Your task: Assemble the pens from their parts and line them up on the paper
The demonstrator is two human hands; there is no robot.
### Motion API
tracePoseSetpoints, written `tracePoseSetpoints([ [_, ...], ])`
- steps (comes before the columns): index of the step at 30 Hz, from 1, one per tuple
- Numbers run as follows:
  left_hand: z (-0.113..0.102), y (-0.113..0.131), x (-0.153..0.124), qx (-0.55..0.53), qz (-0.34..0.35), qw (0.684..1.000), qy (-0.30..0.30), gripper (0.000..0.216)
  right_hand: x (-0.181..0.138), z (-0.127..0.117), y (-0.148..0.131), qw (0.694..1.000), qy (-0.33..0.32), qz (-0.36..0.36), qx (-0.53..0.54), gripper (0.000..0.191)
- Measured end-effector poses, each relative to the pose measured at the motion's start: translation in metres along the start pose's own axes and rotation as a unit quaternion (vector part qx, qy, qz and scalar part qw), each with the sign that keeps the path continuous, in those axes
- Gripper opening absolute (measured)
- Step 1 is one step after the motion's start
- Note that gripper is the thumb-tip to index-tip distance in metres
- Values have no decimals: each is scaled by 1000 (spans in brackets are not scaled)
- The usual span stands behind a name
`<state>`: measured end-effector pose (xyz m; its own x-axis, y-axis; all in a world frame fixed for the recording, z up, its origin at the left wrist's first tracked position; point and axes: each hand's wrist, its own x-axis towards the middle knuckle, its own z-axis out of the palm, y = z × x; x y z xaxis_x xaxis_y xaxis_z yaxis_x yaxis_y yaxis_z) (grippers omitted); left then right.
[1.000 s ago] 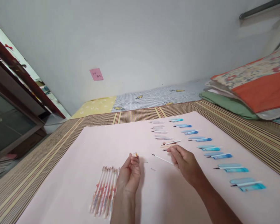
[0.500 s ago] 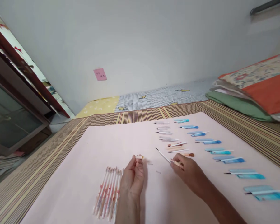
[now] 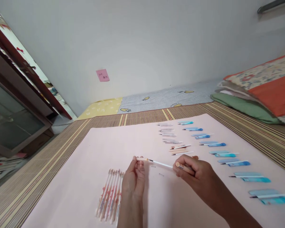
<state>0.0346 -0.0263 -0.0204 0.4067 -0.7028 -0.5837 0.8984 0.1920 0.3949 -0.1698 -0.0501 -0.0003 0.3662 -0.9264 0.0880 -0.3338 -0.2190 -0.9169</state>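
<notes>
My left hand [image 3: 134, 182] pinches a short peach-coloured pen barrel section [image 3: 142, 159] between thumb and fingers, its opening turned right. In my right hand [image 3: 192, 171] is a white pen refill [image 3: 162, 164], held near its rear end. The refill's dark tip is at the mouth of the barrel section; whether it is inside I cannot tell. A peach pen part [image 3: 184, 167] with a round end is also in the right hand's grip. Below the refill lie two tiny thin pieces, one nearer [image 3: 161, 174] and one farther [image 3: 153, 166], that look like springs.
Several assembled pens [image 3: 109, 196] lie side by side left of my left forearm. Disassembled blue pens [image 3: 216, 144] line the right, with grey [image 3: 169, 134] and peach pen parts [image 3: 178, 151] beside them. Pink paper [image 3: 85, 171] covers a striped mat [image 3: 61, 152]. Folded bedding [image 3: 263, 95] sits far right.
My right hand has swung the refill's tip down and left, to the opening of the barrel section. The left hand has stayed nearly in place, still holding that section.
</notes>
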Motion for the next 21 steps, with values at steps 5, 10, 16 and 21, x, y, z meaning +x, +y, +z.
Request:
tracePoseSetpoints([
  [5, -2, -5, -3, 56, 49, 996, -46, 21, 0, -1, -1, 999, 4, -25, -37, 22],
  [10, -5, -8, -3, 125, 116, 980, -101, 16, -1, 1, -4, 990, 34, -86, -107, 17],
  [16, -3, -13, -8, 120, 83, 981, -125, 16, -1, 13, -4, 980, 77, -130, -131, 17],
  [21, -5, -15, -9, 138, 57, 975, -166, 10, 3, 21, 1, 988, 80, -98, -83, 18],
])
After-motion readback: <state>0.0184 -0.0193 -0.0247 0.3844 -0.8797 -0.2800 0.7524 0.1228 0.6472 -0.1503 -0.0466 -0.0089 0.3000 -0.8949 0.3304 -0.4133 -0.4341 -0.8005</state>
